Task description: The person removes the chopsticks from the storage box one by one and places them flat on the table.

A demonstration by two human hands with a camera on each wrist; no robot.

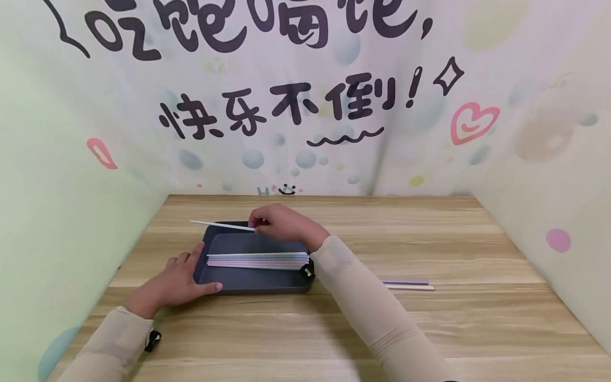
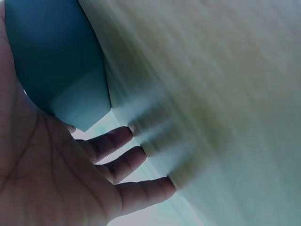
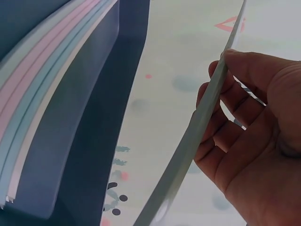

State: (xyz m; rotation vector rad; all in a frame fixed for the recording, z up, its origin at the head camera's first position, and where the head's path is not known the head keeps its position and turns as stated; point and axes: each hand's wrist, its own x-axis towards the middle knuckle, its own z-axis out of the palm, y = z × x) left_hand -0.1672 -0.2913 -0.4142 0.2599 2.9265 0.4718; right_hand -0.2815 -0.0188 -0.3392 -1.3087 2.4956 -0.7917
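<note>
My right hand [image 1: 282, 222] pinches one pale chopstick [image 1: 217, 225] between thumb and fingers, above the far side of a dark blue-grey tray [image 1: 267, 289]. In the right wrist view this chopstick [image 3: 188, 136] looks grey-green and slants across the palm side. A bundle of pastel chopsticks [image 1: 258, 260], in white, pink and blue, lies lengthwise inside the tray. At the tray's left end rests my left hand [image 1: 179, 281], fingers spread, its thumb over the near rim. The left wrist view shows the tray's outer wall [image 2: 61, 70] against that hand.
To the right of the tray, a purple chopstick [image 1: 415, 281] and a whitish chopstick [image 1: 415, 288] lie on the wooden table [image 1: 477, 329], partly hidden by my right forearm. A printed cloth wall [image 1: 305, 170] stands behind the table, with pale walls at both sides.
</note>
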